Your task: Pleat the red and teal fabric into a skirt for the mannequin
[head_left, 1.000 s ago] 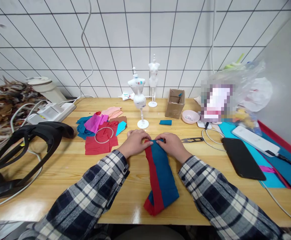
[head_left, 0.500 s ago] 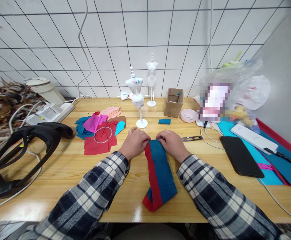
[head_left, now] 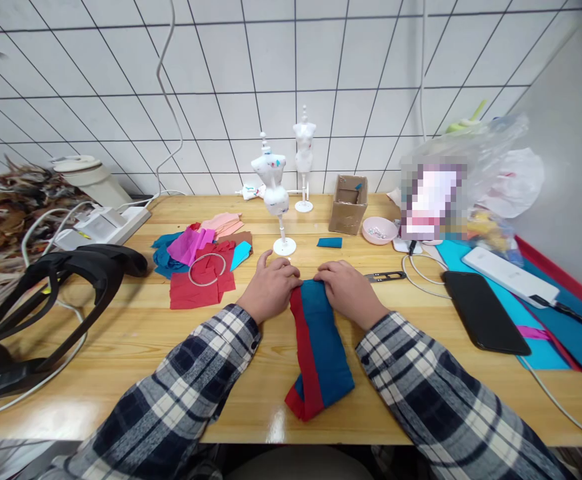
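A strip of blue and red fabric (head_left: 329, 353) lies lengthwise on the table in front of me. Its near end is folded over, showing red at the lower left. My left hand (head_left: 269, 287) pinches the top left corner, at the red edge, with its thumb raised away from the fingers. At the top right corner, on the blue part, the curled fingers of my right hand (head_left: 349, 292) grip the cloth. The fingertips are partly hidden. Just beyond the hands stands a small white mannequin (head_left: 275, 193), and thread snips (head_left: 387, 276) lie to the right.
Coloured fabric scraps (head_left: 203, 287) with a metal ring (head_left: 191, 275) lie left, beside a black headset strap (head_left: 85, 267). Behind are a second mannequin (head_left: 304, 153), a cardboard box (head_left: 348, 213) and a pink bowl (head_left: 378, 239). A black phone (head_left: 485, 312) and cables lie right.
Both hands stay at the fabric's top edge. The left thumb has lifted slightly and the right hand has shifted a little. The strip lies almost as before.
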